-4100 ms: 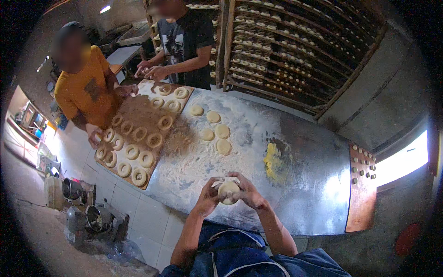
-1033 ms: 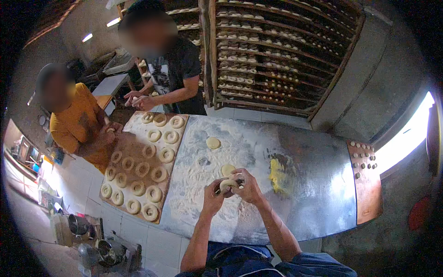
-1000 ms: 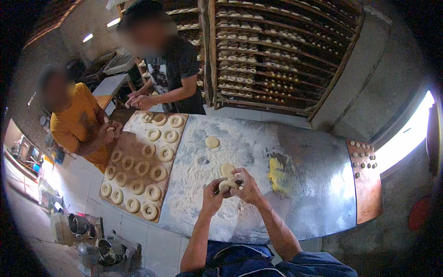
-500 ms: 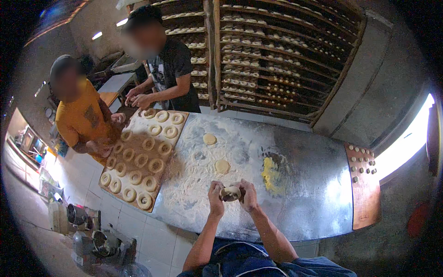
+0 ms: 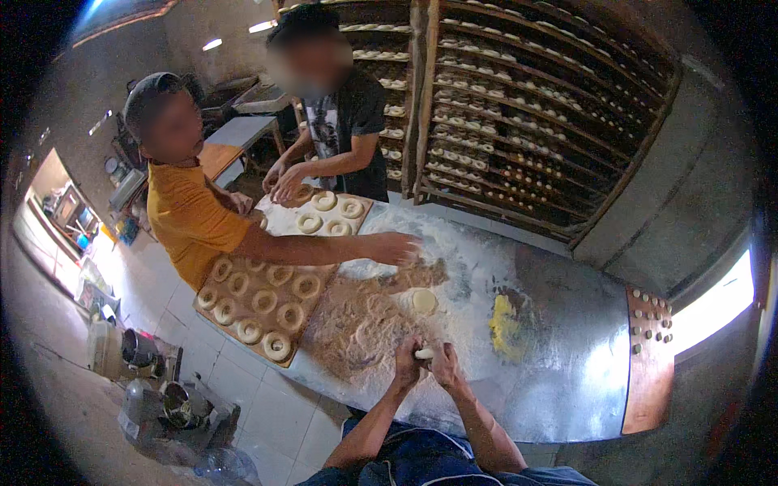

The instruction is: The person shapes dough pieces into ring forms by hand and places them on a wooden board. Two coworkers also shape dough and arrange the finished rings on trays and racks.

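My left hand [image 5: 408, 364] and my right hand [image 5: 442, 366] are close together over the near edge of the floured metal table [image 5: 559, 364]. Between them they grip a pale dough ring [image 5: 423, 354], fingers curled round its two sides; much of it is hidden. Just beyond lies a flat round of dough [image 5: 424, 301]. A co-worker in a yellow shirt stretches a hand [image 5: 395, 249] over the table past that round; what lies under it is hidden. Left of my hands, dough rings [image 5: 264, 301] sit in rows on a wooden board [image 5: 270, 323].
A yellow powdery patch [image 5: 506, 328] marks the table right of my hands. Small dough pieces [image 5: 652, 316] sit on another wooden board [image 5: 644, 397] at the right end. Behind stands a wooden rack [image 5: 425, 97] of dough. Another person in black [image 5: 361, 121] stands beyond the left board.
The yellow-shirted co-worker's arm has swung out over the board and table, covering where a second dough round lay. The dough ring in my hands has turned and shows less. The view has shifted left.
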Tool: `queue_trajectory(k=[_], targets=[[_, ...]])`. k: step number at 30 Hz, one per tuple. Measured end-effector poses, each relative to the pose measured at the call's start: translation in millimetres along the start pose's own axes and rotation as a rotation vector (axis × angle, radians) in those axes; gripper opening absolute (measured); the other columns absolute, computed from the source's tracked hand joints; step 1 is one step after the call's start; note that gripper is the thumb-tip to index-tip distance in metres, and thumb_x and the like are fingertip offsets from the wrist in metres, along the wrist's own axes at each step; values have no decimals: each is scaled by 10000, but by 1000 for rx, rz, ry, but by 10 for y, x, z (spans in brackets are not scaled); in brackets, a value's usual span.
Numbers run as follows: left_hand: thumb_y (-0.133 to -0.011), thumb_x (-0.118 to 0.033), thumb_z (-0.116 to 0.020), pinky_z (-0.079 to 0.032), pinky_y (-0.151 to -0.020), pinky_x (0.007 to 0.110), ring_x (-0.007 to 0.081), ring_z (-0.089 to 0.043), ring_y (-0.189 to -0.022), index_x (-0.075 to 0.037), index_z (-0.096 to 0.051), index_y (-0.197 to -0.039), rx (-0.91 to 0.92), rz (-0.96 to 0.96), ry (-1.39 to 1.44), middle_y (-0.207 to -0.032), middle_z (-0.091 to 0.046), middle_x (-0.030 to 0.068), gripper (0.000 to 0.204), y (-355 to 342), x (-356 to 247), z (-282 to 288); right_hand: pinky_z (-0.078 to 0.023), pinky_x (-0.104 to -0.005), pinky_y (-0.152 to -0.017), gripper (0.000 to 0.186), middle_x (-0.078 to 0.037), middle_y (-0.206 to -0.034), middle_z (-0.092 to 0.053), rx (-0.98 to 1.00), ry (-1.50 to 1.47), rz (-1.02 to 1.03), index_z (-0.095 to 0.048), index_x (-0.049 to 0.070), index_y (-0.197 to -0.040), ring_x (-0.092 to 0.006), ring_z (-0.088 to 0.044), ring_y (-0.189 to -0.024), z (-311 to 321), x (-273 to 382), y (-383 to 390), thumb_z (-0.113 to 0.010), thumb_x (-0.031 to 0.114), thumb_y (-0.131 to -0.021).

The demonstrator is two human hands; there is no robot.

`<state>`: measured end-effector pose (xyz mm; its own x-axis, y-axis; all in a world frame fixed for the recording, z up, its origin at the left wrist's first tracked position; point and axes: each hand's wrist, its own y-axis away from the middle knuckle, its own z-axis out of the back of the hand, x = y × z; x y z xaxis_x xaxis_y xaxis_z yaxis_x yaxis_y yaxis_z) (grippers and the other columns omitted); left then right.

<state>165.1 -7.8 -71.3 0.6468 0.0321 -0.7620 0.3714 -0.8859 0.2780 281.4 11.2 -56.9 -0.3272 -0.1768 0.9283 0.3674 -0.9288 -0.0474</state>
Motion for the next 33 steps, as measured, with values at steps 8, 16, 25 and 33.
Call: queue_trajectory(k=[8,16,25,33], targets=[[-998,-411,-419,-471,-643,363,225,-580,-674,-25,-547,-899,77,-173,-594,-738,-589,78,418,-140,-242,404,-440,-404,-902,539,-236,-1121,-578,189,11,-327,-588,-3,-1163,-330,-559,-1046,-109,995,-209,-379,466,-1000],[-956,-461,-500,-544,-714,377,195,-624,-793,-88,-561,-1078,68,-39,-80,-952,-586,36,397,-476,-579,1068,-481,-432,-771,335,-175,-1060,-614,148,195,194,-587,14,-1179,-303,-599,-951,-894,139,-446,-513,258,-961],[-989,-393,-412,-412,-580,348,183,-474,-588,-74,-515,-774,-98,-164,-65,-676,-497,28,398,-825,-1083,1575,-417,-316,-521,216,-41,-722,-596,407,-255,-27,-604,-2,-907,-117,-507,-608,-1727,479,-1005,-544,203,-940],[-986,-460,-415,-411,-546,293,135,-449,-587,-90,-491,-821,-230,-450,-124,-699,-497,25,413,-1590,-2285,2223,-462,-272,-764,352,-37,-888,-635,629,-659,105,-651,-3,-942,-133,-570,-837,-2426,1364,-2112,-557,336,-957]])
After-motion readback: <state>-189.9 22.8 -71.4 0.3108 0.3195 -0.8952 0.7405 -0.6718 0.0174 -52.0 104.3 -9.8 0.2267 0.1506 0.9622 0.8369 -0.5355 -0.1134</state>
